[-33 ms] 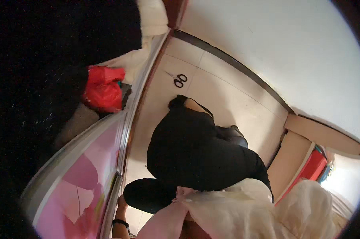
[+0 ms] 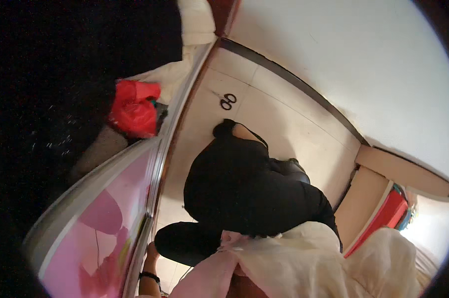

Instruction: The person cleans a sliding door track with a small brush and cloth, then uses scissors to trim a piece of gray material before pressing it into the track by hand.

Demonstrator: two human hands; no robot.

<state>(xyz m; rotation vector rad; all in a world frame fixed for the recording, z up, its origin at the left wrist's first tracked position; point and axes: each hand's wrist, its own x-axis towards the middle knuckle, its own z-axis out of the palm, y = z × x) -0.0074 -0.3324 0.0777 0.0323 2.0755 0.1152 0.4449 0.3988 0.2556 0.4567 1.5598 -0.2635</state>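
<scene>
My left hand (image 2: pixel 152 252), with a dark band on its wrist, is low at the left, against the edge of a sliding door panel (image 2: pixel 101 213) printed with pink flowers. Its fingers are mostly hidden between the panel and my black-clad knee, so whether they grip the edge is unclear. No part of my right hand shows. Beyond my bent legs (image 2: pixel 249 188), a pair of scissors with black handles (image 2: pixel 228 102) lies on the tiled floor (image 2: pixel 276 119), well away from the visible hand.
Left of the door track (image 2: pixel 166 144), a dark opening holds a red plastic bag (image 2: pixel 134 109) and cream cloth (image 2: pixel 197 30). A white wall (image 2: pixel 353 64) rises on the right. Near the lower right stands a beige board or box (image 2: pixel 366 198) beside something red (image 2: pixel 385 218).
The whole picture has shifted very slightly. My left hand, the door panel and the scissors keep their places relative to one another.
</scene>
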